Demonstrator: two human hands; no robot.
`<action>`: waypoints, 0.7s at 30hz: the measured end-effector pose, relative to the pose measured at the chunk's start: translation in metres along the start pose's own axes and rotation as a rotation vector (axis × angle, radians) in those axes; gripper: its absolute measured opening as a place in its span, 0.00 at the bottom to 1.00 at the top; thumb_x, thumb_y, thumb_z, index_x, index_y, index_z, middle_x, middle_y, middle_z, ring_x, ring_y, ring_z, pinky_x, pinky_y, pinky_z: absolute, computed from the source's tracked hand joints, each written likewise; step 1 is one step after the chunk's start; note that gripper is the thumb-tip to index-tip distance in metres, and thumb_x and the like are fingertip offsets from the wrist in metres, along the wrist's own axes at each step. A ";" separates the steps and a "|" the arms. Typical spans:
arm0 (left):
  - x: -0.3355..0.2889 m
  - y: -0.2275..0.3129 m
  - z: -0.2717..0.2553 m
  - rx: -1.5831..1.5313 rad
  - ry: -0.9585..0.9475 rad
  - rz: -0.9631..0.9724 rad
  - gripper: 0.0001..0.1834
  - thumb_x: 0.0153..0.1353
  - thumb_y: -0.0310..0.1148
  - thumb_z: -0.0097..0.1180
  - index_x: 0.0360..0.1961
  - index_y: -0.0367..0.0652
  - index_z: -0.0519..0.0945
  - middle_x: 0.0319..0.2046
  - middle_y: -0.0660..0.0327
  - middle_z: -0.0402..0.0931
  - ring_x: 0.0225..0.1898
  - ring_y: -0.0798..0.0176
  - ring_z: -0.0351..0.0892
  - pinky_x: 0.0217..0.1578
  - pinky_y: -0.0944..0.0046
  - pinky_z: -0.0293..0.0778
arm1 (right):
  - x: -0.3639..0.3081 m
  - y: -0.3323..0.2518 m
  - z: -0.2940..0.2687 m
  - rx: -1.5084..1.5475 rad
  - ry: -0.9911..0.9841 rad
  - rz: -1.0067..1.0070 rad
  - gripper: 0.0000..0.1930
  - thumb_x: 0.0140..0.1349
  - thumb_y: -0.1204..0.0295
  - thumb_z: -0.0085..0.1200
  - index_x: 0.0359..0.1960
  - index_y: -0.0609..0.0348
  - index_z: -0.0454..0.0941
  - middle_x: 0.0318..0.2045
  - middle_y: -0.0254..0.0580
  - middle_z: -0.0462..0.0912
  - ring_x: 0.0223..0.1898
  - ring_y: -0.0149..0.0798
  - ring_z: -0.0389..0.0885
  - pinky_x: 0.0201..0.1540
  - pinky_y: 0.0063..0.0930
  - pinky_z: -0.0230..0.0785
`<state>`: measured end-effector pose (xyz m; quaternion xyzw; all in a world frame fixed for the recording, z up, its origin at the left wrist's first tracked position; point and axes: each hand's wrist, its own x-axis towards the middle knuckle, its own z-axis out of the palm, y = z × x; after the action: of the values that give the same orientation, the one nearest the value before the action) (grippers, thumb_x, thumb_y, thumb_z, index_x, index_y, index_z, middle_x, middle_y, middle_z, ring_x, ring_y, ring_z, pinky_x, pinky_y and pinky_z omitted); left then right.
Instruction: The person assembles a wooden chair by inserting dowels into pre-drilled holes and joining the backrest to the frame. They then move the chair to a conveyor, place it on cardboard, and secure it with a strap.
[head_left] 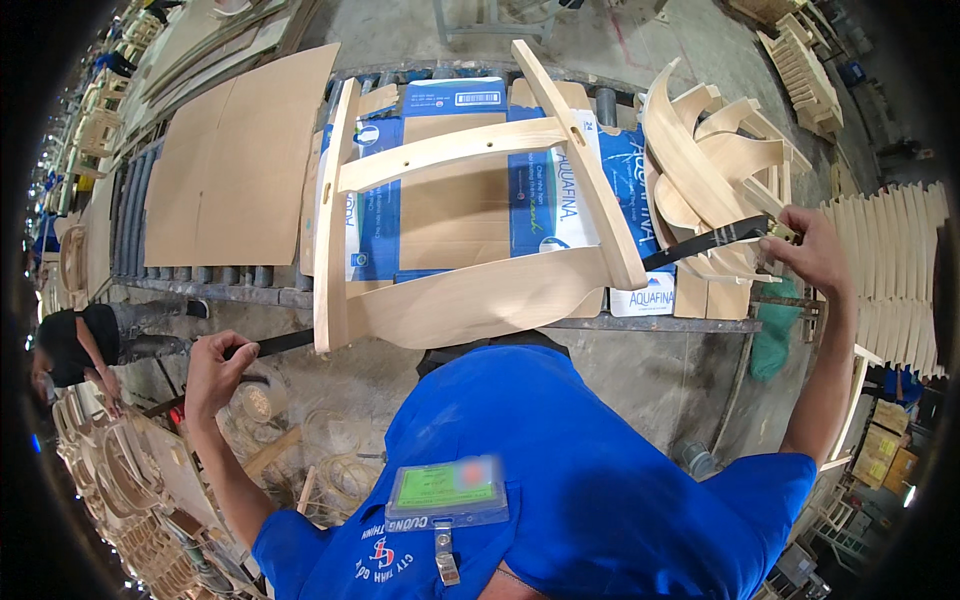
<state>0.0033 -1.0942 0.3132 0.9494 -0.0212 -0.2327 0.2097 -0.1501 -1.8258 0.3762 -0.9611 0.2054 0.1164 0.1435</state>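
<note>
A pale wooden chair frame (450,163) lies in front of me, with two long side posts, a curved upper rail and a wide curved lower panel (480,300). My left hand (217,370) is closed on a black strap (285,343) that reaches the left post. On the other side, my right hand (812,250) pinches a length of black strap (705,243) coming from the right post; a small piece by its fingers is too unclear to name. The strap's course between the posts is hidden. Both arms are spread wide.
Flattened blue and brown cardboard (455,225) lies under the frame on a roller conveyor (250,275). Curved wooden parts (715,160) are piled at the right, beside stacked slats (895,270). A large cardboard sheet (235,160) covers rollers at left. Another person (80,345) stands far left.
</note>
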 end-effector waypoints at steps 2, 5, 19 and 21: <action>-0.006 0.019 0.002 -0.008 -0.015 0.027 0.13 0.63 0.33 0.66 0.31 0.30 0.83 0.19 0.63 0.75 0.24 0.74 0.68 0.27 0.66 0.67 | 0.009 -0.031 -0.015 -0.027 -0.104 -0.037 0.18 0.50 0.63 0.69 0.32 0.66 0.80 0.23 0.36 0.79 0.28 0.29 0.74 0.31 0.31 0.67; -0.001 0.048 0.010 -0.006 0.003 0.222 0.11 0.65 0.32 0.64 0.32 0.32 0.83 0.20 0.65 0.75 0.25 0.75 0.69 0.26 0.67 0.67 | 0.028 -0.085 -0.017 -0.055 -0.135 -0.330 0.17 0.50 0.63 0.69 0.31 0.65 0.80 0.23 0.40 0.80 0.26 0.34 0.76 0.32 0.33 0.68; 0.077 0.205 0.148 -0.487 -0.528 0.434 0.14 0.68 0.26 0.55 0.51 0.38 0.86 0.37 0.56 0.88 0.35 0.66 0.85 0.38 0.63 0.80 | 0.070 -0.269 0.143 -0.500 -0.818 -0.830 0.24 0.50 0.64 0.74 0.48 0.62 0.84 0.37 0.54 0.88 0.45 0.55 0.87 0.48 0.45 0.79; 0.086 0.199 0.163 -0.591 -0.579 0.406 0.16 0.66 0.23 0.53 0.52 0.37 0.86 0.39 0.58 0.88 0.36 0.66 0.85 0.40 0.64 0.80 | 0.076 -0.256 0.149 -0.306 -0.758 -0.878 0.28 0.50 0.64 0.73 0.52 0.64 0.82 0.41 0.56 0.88 0.48 0.55 0.87 0.50 0.44 0.79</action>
<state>0.0180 -1.3507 0.2266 0.7215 -0.1973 -0.4386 0.4981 0.0024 -1.5817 0.2746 -0.8573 -0.2954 0.4092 0.1016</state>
